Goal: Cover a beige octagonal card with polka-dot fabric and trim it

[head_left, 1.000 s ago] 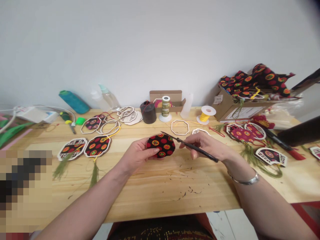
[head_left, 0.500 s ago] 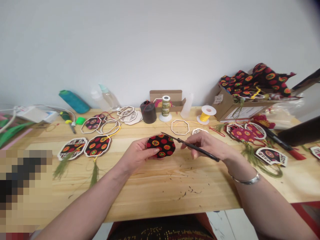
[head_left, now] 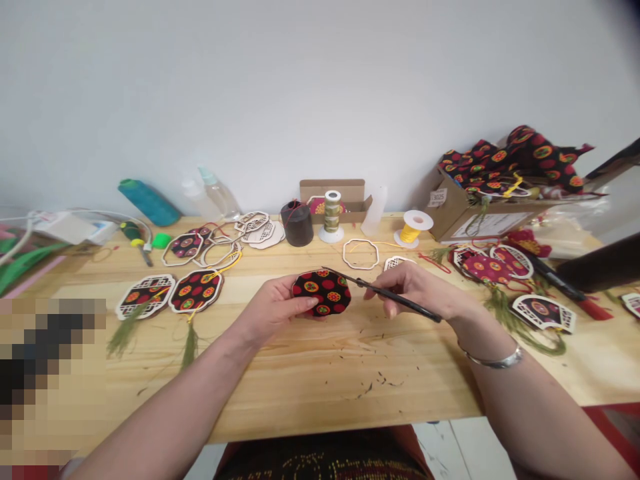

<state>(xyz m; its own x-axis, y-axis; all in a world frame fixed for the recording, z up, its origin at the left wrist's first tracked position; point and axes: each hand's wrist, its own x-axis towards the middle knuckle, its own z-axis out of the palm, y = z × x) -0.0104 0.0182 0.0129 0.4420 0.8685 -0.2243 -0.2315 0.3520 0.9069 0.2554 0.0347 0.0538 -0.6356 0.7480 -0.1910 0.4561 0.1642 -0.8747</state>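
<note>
My left hand [head_left: 277, 307] grips a fabric-covered ornament piece [head_left: 321, 293], its thumb flat on the front. The cloth is black with red dots and orange-green flower rounds, and its outline is scalloped. In my right hand [head_left: 413, 290] is a pair of black scissors [head_left: 387, 293]. Their narrow blades point left along the upper right edge of the piece, the tip near its top. Whether the blades touch the cloth I cannot tell. Both hands are just above the wooden table [head_left: 300, 387], where small dark trimmings [head_left: 375, 383] lie scattered.
Behind my hands stand a black thread cone [head_left: 297, 225], a gold thread spool [head_left: 333, 217] and a yellow cord spool [head_left: 414, 230]. Tasselled ornaments [head_left: 196, 292] lie left. At right are a cardboard box [head_left: 480, 217] heaped with cloth and a fan-shaped ornament [head_left: 543, 313].
My right hand and the scissors have shifted very slightly. My left hand and the ornament piece stay almost in the same place.
</note>
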